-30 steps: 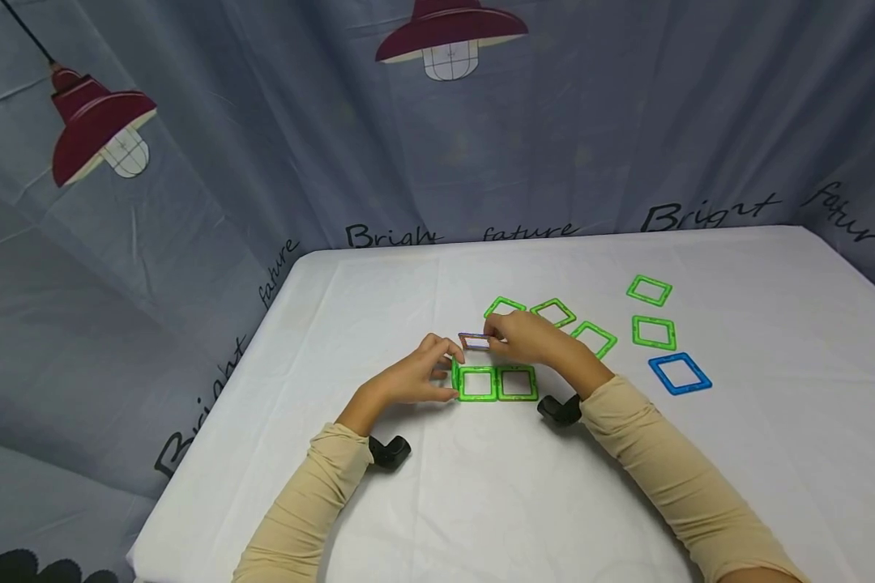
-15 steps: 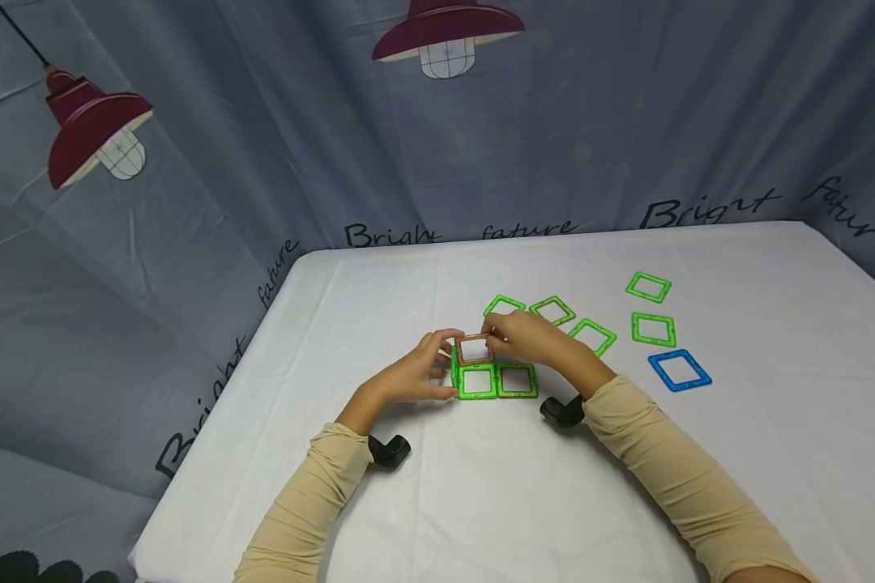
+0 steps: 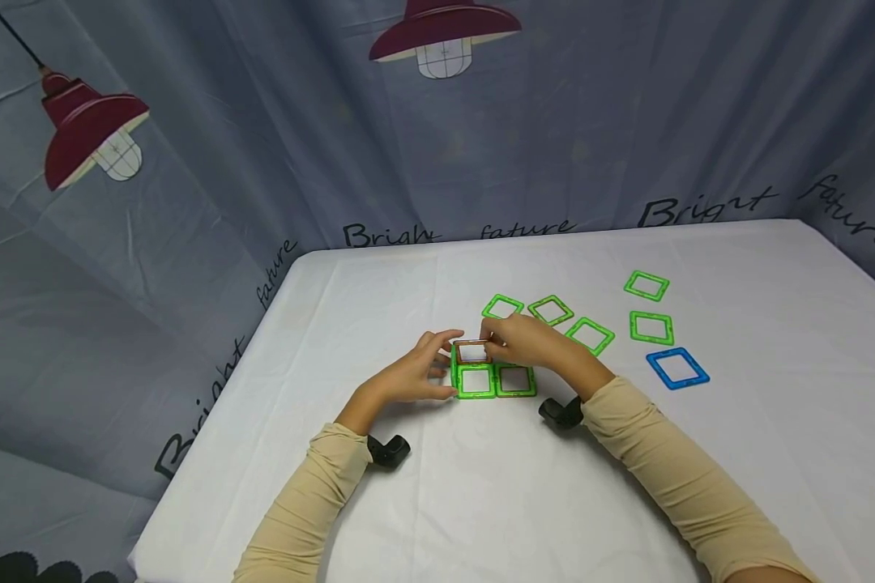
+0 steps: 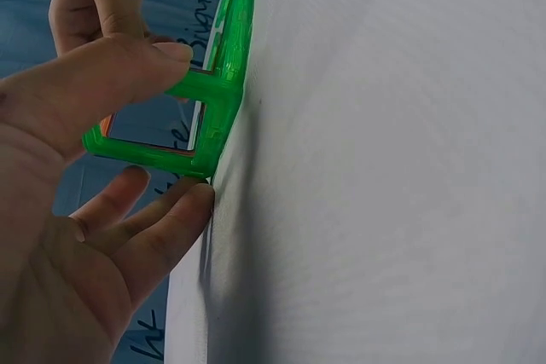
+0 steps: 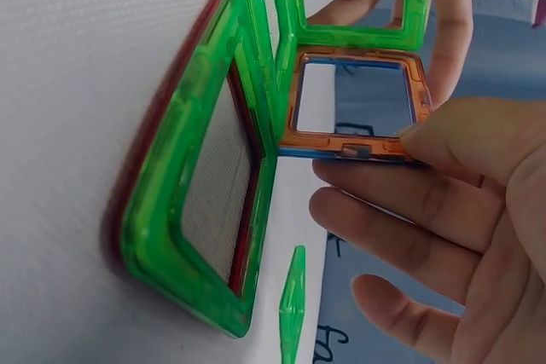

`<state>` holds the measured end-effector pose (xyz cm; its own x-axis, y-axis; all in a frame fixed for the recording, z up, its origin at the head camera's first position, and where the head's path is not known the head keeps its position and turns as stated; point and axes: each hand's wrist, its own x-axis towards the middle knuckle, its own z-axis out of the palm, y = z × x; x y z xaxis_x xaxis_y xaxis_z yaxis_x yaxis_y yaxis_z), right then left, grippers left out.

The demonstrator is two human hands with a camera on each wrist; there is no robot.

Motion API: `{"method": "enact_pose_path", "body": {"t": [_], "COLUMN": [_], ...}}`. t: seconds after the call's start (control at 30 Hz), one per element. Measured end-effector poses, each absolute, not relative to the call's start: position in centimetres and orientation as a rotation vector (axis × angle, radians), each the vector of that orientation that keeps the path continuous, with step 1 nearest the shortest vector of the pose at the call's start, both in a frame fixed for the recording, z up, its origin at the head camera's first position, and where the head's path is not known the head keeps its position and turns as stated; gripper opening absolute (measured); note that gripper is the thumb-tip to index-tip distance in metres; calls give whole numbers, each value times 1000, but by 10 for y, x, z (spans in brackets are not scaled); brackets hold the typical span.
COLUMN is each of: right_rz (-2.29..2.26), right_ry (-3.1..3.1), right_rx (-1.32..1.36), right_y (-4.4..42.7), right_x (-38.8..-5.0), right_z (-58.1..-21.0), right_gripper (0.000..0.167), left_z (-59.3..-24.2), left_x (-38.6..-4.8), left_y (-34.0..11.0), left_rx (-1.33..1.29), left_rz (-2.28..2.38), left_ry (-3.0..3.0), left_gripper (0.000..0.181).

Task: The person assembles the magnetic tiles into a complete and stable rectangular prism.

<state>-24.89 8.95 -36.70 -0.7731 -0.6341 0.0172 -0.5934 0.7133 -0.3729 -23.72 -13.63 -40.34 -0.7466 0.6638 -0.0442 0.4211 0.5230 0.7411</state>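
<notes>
Two flat green frames (image 3: 476, 396) and an upright frame (image 4: 149, 158) looked joined; the right hand (image 3: 528, 338) pinched an orange frame (image 5: 341, 141) behind; the left hand (image 3: 411, 374) had fingers spread; loose frames (image 3: 652, 341) (one blue) lay unattached

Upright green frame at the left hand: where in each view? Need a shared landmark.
Head: upright green frame just below centre, nearly edge-on.
Left wrist: frame upper left.
Right wrist: frame at top, right of centre.
Shared landmark: left hand, at the frame in all three.
</notes>
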Motion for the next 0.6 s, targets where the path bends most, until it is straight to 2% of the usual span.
{"method": "enact_pose_path", "body": {"t": [0.6], "right_rz": [-615], "right_ry": [2725], "right_rx": [-997], "right_y": [92], "right_x": [-249], "right_z": [-365], "right_gripper": [11], "left_z": [-403], "left_x": [-236], "left_y": [-136], "left_rx": [919], "left_rz": [1054], "left_ry": [2437], "left_gripper": [84]}}
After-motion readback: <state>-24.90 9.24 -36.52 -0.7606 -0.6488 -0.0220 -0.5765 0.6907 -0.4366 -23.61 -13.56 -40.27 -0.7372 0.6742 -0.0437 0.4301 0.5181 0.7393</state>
